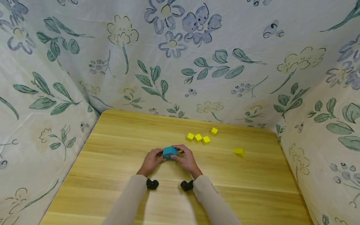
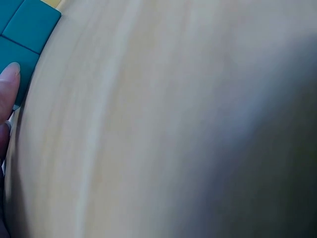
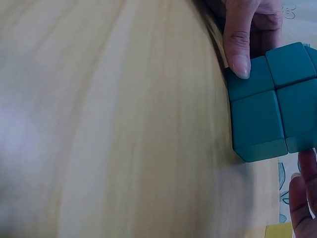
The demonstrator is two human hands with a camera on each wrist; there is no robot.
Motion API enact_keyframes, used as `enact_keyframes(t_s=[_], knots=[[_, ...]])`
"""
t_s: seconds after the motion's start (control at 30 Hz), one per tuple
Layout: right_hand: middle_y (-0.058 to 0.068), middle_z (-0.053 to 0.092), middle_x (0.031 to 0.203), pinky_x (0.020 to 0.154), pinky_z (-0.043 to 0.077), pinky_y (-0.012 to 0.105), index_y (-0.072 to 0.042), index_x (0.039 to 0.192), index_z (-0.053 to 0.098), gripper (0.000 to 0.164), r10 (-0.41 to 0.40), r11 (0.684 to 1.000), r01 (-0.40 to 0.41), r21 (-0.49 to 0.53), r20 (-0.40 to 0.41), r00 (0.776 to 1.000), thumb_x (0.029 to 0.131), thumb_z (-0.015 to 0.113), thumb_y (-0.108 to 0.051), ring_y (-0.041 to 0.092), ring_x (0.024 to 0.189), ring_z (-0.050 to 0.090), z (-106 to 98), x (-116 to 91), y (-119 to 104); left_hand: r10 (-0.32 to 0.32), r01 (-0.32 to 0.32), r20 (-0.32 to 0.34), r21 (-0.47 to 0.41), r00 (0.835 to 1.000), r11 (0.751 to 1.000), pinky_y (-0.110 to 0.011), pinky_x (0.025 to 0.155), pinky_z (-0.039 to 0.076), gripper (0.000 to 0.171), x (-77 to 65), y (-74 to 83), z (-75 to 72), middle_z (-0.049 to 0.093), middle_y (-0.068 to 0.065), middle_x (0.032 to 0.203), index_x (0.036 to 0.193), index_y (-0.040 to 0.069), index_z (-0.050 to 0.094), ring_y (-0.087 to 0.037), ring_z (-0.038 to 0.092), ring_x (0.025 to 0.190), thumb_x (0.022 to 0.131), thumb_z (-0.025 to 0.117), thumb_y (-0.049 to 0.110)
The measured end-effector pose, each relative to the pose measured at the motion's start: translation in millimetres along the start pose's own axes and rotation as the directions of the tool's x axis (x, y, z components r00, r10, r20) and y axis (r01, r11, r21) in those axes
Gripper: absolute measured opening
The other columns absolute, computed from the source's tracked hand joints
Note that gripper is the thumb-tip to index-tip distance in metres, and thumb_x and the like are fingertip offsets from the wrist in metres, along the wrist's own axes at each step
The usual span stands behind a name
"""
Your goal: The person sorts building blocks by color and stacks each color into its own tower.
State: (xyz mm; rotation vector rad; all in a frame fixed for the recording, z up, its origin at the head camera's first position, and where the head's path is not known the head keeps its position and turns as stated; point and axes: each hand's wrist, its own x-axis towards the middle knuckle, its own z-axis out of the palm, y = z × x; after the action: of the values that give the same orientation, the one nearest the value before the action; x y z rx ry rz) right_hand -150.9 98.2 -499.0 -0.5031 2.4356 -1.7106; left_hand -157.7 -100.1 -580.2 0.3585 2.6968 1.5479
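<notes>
A small stack of teal blocks (image 1: 170,152) stands on the table between both hands, its seams showing several blocks set together (image 3: 257,119) in the right wrist view. My left hand (image 1: 152,162) grips the left side, its thumb (image 3: 240,62) pressed on a front block. From the right, my right hand (image 1: 187,159) holds the stack, thumb in front and a finger along the back. The left wrist view catches only a corner of the teal blocks (image 2: 32,25) and a fingertip. Finger contact behind the stack is hidden.
On the wooden table (image 1: 112,140), several yellow cubes (image 1: 198,138) lie beyond and right of the hands. Farther right is a yellow wedge-shaped block (image 1: 239,152). Flower-printed cloth (image 1: 157,109) rises along the table's back and sides.
</notes>
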Motion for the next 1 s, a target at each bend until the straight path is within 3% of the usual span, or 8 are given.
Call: enact_keyframes(t_s=[0.5,0.83,0.9,1.0], knots=[[0.025,0.054,0.128,0.096,0.035,0.061,0.006,0.13,0.054,0.046,0.042,0.998,-0.043,0.04,0.018,0.999,0.088,0.069,-0.002,0.046,0.114,0.048,-1.0,-4.5,-1.2,-0.01,0.01,-0.012,-0.033,1.0,0.999,-0.046,0.088,0.047,0.042,-1.3,1.1,-0.7,0.066,-0.01,0.105,0.117,-0.001,0.064,-0.026,0.059,0.098,0.079,0.079,0.01],[0.029,0.052,0.13,0.098,0.033,0.062,0.009,0.131,0.05,0.052,0.09,0.991,-0.085,0.103,-0.043,0.995,0.084,0.071,0.001,0.049,0.117,0.045,-11.8,-21.7,10.3,-0.008,0.007,-0.043,-0.019,0.999,1.0,-0.044,0.087,0.047,0.057,-8.7,2.3,2.6,0.062,-0.009,0.11,0.129,0.001,0.057,-0.024,0.057,0.097,0.079,0.08,0.016],[0.031,0.052,0.129,0.097,0.032,0.063,0.009,0.131,0.05,0.052,0.102,0.989,-0.094,0.111,-0.063,0.993,0.084,0.071,0.002,0.049,0.116,0.045,-15.5,-27.3,12.4,-0.027,0.026,-0.05,-0.021,0.998,0.999,-0.045,0.088,0.047,0.063,-12.2,3.1,3.2,0.06,-0.011,0.115,0.133,0.001,0.053,-0.025,0.057,0.099,0.079,0.08,0.017],[0.032,0.051,0.128,0.097,0.032,0.063,0.01,0.131,0.05,0.052,0.125,0.986,-0.113,0.122,-0.094,0.988,0.084,0.071,0.004,0.049,0.116,0.045,-21.7,-35.5,15.7,-0.079,0.072,-0.065,-0.098,0.995,0.993,-0.047,0.092,0.044,0.072,-19.9,6.8,3.6,0.054,-0.015,0.126,0.138,-0.001,0.044,-0.029,0.054,0.104,0.078,0.081,0.015]])
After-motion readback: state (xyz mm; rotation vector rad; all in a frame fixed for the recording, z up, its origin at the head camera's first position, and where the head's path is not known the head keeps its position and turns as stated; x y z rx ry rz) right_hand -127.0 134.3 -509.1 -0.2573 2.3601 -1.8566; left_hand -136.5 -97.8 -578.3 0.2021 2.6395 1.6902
